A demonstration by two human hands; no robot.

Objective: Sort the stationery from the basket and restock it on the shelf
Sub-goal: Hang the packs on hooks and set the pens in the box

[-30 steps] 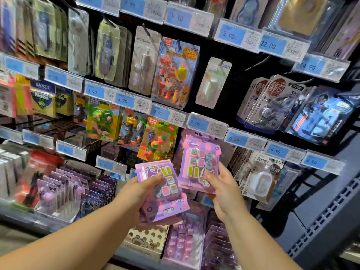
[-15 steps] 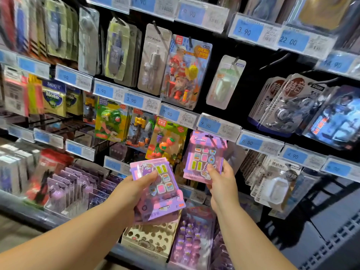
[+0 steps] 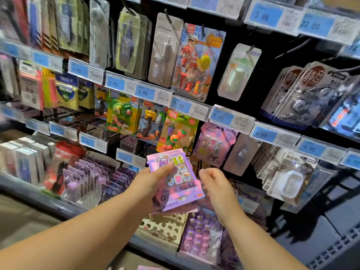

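Pink-and-purple eraser packs (image 3: 181, 182) lie in a small stack in the left hand (image 3: 152, 184), which is raised in front of the shelf (image 3: 39, 195) with its forearm reaching in from the lower left. The thumb presses across the top pack's face near its upper left corner, and the fingers curl beneath the stack, so the hand is clamped on it. The stack tilts slightly, its top edge towards the display. The right hand (image 3: 216, 186) comes in from the lower right and sits just beside the stack's right edge, fingers loosely curled inward and holding nothing; blur hides whether its fingertips touch the pack. Above the right hand, a matching hung pack (image 3: 212, 145) sits under the 9.90 price tag (image 3: 222, 117), beside a fruit eraser card (image 3: 177, 131).
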